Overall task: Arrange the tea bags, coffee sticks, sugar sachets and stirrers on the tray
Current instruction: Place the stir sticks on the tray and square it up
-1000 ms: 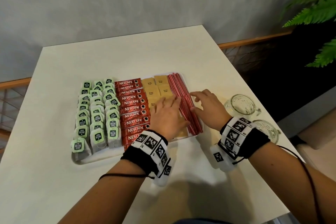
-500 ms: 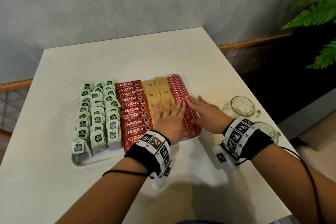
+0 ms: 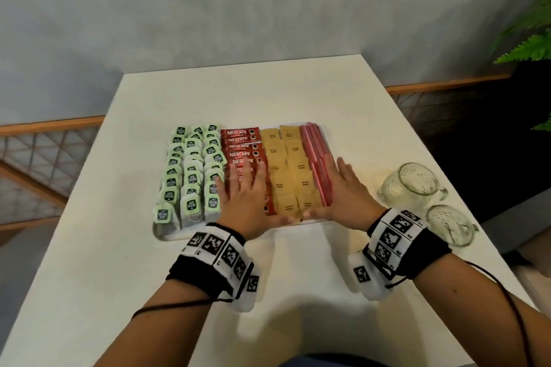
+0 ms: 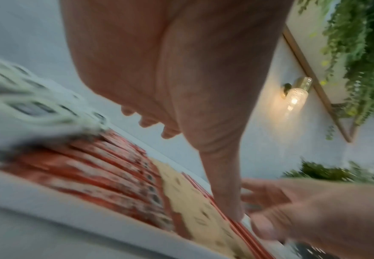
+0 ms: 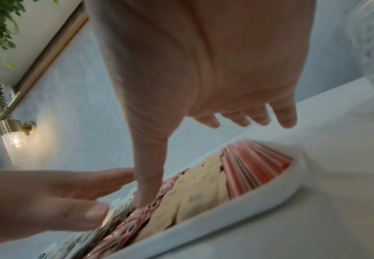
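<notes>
A white tray [image 3: 167, 234] holds green-tagged tea bags [image 3: 190, 176] at the left, then red coffee sticks [image 3: 241, 140], brown sugar sachets [image 3: 286, 155] and red stirrers [image 3: 313, 140] at the right. My left hand [image 3: 247, 197] lies flat over the near coffee sticks with fingers spread. Along the stirrers' outer side, at the tray's right rim, my right hand [image 3: 346, 191] rests with straight fingers. Both thumbs point inward along the tray's front edge and almost meet. The left wrist view shows blurred coffee sticks [image 4: 106, 171]; in the right wrist view the stirrers [image 5: 254, 164] lie against the rim [image 5: 248, 206].
Two glass mugs [image 3: 414, 185] [image 3: 447, 223] stand on the white table [image 3: 268, 92] just right of my right wrist. A grey wall runs behind the table. Fern leaves [image 3: 530, 45] hang at the far right, past the table's right edge.
My left hand has slid left from the sugar sachets onto the coffee sticks. My right hand has moved off the stirrers to the tray's right rim, its thumb swinging toward the front edge.
</notes>
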A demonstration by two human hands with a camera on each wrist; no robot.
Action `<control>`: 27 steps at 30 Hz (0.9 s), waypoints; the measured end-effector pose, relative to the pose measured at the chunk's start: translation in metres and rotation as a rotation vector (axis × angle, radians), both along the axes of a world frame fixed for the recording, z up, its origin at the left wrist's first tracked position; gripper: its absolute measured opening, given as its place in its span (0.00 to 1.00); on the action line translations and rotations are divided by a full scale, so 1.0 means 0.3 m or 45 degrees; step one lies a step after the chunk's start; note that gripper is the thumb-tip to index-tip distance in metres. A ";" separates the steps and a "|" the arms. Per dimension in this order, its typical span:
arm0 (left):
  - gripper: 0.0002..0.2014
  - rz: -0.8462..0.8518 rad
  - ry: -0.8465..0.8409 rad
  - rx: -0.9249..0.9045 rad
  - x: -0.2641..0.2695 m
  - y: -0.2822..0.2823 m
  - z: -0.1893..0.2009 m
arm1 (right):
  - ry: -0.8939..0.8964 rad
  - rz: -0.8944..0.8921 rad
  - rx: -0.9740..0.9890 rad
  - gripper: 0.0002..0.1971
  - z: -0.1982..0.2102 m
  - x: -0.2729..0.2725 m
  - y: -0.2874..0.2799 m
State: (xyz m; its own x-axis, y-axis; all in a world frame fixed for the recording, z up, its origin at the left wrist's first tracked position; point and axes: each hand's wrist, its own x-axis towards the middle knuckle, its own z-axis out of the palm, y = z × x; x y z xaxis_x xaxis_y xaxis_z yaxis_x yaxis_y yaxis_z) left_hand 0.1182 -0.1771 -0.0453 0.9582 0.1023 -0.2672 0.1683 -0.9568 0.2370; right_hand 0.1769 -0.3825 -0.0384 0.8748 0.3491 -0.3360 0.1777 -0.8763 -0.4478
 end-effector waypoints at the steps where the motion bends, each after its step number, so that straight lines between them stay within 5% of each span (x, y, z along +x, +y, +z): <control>1: 0.67 0.078 -0.027 -0.016 -0.030 0.044 0.000 | 0.017 -0.042 -0.022 0.74 -0.003 -0.012 0.016; 9: 0.80 0.523 0.120 -0.113 -0.195 0.345 0.001 | 0.059 -0.230 -0.107 0.84 -0.040 -0.079 0.100; 27: 0.79 0.401 0.048 -0.157 -0.005 0.425 0.006 | 0.010 -0.336 -0.103 0.85 -0.016 0.058 0.173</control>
